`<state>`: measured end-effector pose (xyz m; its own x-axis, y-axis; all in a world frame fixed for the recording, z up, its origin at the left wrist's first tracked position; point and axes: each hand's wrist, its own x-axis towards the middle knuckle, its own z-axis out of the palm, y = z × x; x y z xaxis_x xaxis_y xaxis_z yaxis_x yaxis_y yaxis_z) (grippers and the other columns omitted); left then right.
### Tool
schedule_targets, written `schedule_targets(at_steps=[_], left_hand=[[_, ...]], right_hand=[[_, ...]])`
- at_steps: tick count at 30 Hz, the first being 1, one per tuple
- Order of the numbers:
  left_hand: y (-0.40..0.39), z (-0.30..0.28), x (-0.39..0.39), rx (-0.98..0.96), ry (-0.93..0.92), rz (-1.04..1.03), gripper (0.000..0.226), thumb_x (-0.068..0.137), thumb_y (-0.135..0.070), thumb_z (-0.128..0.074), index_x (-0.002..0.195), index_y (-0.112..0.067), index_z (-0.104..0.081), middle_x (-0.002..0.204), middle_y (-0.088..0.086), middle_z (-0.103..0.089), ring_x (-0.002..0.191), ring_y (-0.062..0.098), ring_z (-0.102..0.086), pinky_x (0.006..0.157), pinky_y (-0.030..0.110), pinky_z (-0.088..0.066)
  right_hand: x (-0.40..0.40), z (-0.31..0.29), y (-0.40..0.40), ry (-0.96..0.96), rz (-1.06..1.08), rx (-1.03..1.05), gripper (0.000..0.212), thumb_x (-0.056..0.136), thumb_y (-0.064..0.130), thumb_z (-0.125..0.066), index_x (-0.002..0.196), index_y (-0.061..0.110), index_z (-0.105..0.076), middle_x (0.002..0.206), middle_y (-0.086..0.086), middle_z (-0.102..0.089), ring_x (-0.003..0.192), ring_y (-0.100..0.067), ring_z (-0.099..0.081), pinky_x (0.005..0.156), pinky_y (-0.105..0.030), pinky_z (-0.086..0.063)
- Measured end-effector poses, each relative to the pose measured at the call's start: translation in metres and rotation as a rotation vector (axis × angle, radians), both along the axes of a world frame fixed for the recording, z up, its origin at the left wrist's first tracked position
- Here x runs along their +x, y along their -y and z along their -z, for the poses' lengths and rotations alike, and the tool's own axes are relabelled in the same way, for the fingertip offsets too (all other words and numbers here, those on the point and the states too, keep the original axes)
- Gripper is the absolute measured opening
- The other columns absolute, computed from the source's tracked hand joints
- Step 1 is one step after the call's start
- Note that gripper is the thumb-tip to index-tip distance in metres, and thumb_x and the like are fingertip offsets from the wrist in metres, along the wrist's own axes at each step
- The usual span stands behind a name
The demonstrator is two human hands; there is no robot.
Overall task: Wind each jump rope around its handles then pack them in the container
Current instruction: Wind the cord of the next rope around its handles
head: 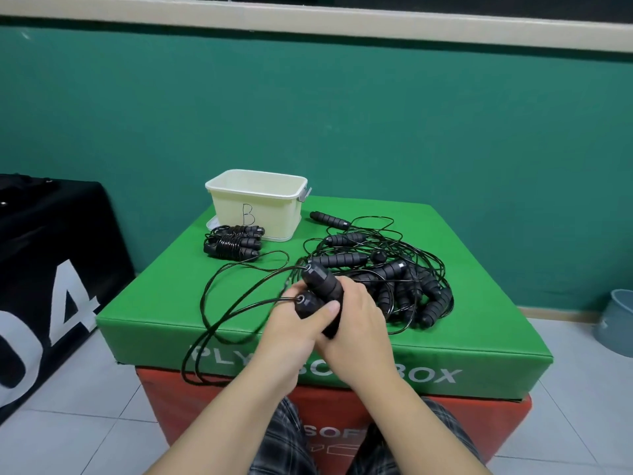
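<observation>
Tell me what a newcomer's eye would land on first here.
Both hands, left and right, meet at the green box's near edge, holding two black handles side by side. Right of them lies a tangled rope pile. At the back stand a cream tub marked B and two wound ropes.

Even, bright overhead lighting; soft shadows beside container (257, 204). Motion blur nearer than container. Wide-angle bowing above container, along wall trim (342, 25).

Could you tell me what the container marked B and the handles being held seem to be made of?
Container: likely plastic, cream, smooth, thin moulded rim. Handles, gripped together by left hand and right hand: matte black, probably foam or rubber grips with hard plastic end caps.
</observation>
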<state>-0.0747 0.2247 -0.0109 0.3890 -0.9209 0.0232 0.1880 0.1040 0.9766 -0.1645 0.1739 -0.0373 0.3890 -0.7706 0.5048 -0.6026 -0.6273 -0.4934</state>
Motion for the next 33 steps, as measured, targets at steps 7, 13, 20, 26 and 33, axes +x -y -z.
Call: schedule_targets(at_steps=[7,13,20,26,33], left_hand=[[0.0,-0.001,0.014,-0.003,-0.095,0.033,0.035,0.086,-0.012,-0.065,0.12,-0.017,-0.054,0.109,0.011,-0.069,0.101,0.023,-0.067,0.083,0.037,-0.054],[0.0,0.0,0.017,-0.046,-0.143,-0.002,0.028,0.083,-0.007,-0.066,0.105,-0.02,-0.056,0.099,0.009,-0.069,0.091,0.021,-0.067,0.072,0.029,-0.056],[0.002,0.01,0.021,-0.129,-0.263,-0.007,0.033,0.075,-0.017,-0.067,0.106,-0.013,-0.057,0.097,0.007,-0.069,0.086,0.017,-0.068,0.065,0.03,-0.056],[0.003,0.028,0.035,-0.046,-0.343,-0.052,0.041,0.077,-0.027,-0.063,0.114,-0.01,-0.057,0.11,0.011,-0.069,0.093,0.021,-0.07,0.066,0.03,-0.057],[-0.014,0.03,0.076,0.523,0.316,0.124,0.057,0.091,-0.055,-0.04,0.083,-0.004,-0.064,0.061,0.003,-0.069,0.045,0.014,-0.059,0.044,0.021,-0.042]], right_hand=[[-0.005,-0.002,0.002,-0.061,0.005,-0.031,0.076,0.068,0.041,-0.066,0.136,0.02,-0.038,0.114,0.005,-0.049,0.109,-0.021,-0.049,0.087,-0.034,-0.036],[-0.005,-0.001,0.002,-0.099,-0.027,-0.071,0.078,0.064,0.045,-0.058,0.134,0.027,-0.028,0.117,0.004,-0.049,0.106,-0.021,-0.048,0.088,-0.037,-0.037],[-0.011,-0.002,0.005,-0.182,-0.021,-0.065,0.087,0.064,0.049,-0.053,0.144,0.038,-0.021,0.127,0.008,-0.039,0.119,-0.016,-0.032,0.104,-0.039,-0.029],[-0.01,0.009,0.013,-0.256,0.009,0.077,0.064,0.07,0.026,-0.07,0.127,0.024,-0.04,0.114,0.005,-0.043,0.108,-0.02,-0.041,0.09,-0.03,-0.037],[-0.01,0.024,0.027,-0.354,0.097,0.055,0.048,0.073,0.018,-0.066,0.116,0.022,-0.046,0.104,0.003,-0.042,0.098,-0.021,-0.04,0.078,-0.032,-0.037]])
